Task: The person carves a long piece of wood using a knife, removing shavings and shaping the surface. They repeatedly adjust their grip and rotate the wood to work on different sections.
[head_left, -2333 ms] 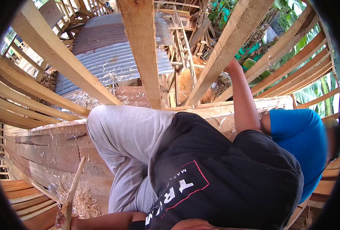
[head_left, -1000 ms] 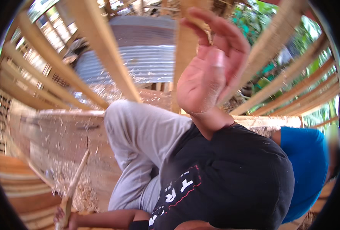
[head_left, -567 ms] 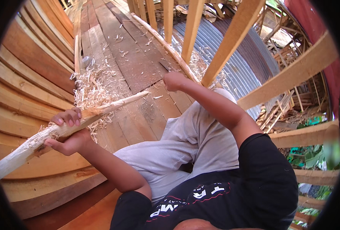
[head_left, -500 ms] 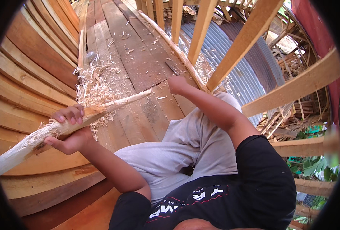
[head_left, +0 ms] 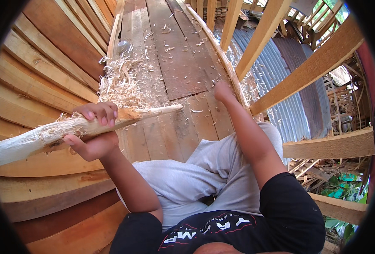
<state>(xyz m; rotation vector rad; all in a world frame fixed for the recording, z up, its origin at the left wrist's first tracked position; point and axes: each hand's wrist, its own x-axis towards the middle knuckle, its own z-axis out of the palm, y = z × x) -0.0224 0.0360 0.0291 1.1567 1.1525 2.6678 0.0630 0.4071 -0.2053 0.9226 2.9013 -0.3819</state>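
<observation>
As the head view shows, the left hand (head_left: 99, 146) grips the pole (head_left: 60, 133) just nearer than the shavings (head_left: 122, 84), thumb below, fingers over, probably to steady its weight. Well right of the shavings, the right hand (head_left: 224, 92) seems curled; whether it is closed on anything, I cannot tell.

Heaped wood shavings (head_left: 122, 86) and bare timber posts (head_left: 261, 40) mark a woodworking site.

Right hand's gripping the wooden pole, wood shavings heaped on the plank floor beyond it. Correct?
Wrong hand: the head view shows the left hand gripping the wooden pole, while the right hand is apart from it. The wood shavings are heaped on the plank floor beyond it, as you say.
</observation>
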